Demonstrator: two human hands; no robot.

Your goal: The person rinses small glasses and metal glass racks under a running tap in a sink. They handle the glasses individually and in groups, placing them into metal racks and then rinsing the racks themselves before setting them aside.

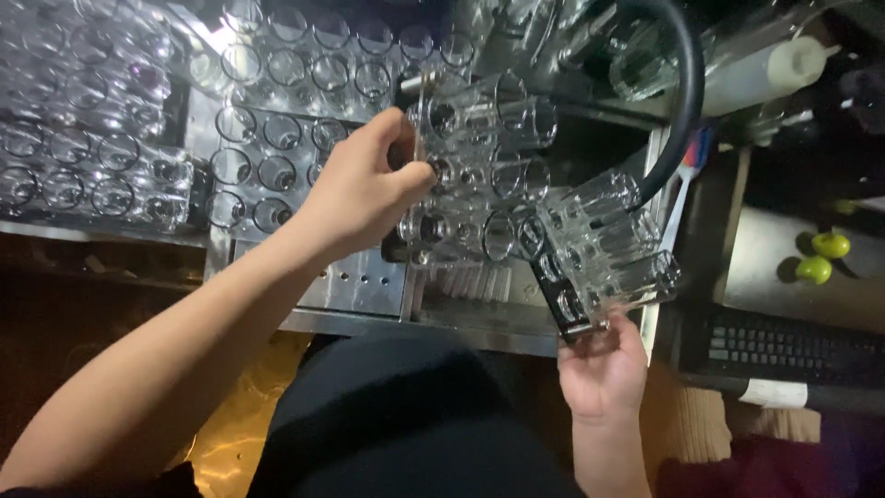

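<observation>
Clear glass racks [604, 254] gripped by both hands.

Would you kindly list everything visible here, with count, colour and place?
Glass rack in left hand: one, clear, centre.
Glass rack in right hand: one, clear, right of centre.
Upright glasses: many, clear, upper left.
Metal counter: one, silver, centre.
Hose: one, black, upper right.
Squeeze bottle: one, whitish, top right.
Round fruits: two, yellow-green, right.
Keyboard: one, black, lower right.
Left hand: grips the centre rack.
Right hand: holds the other rack from below.
</observation>
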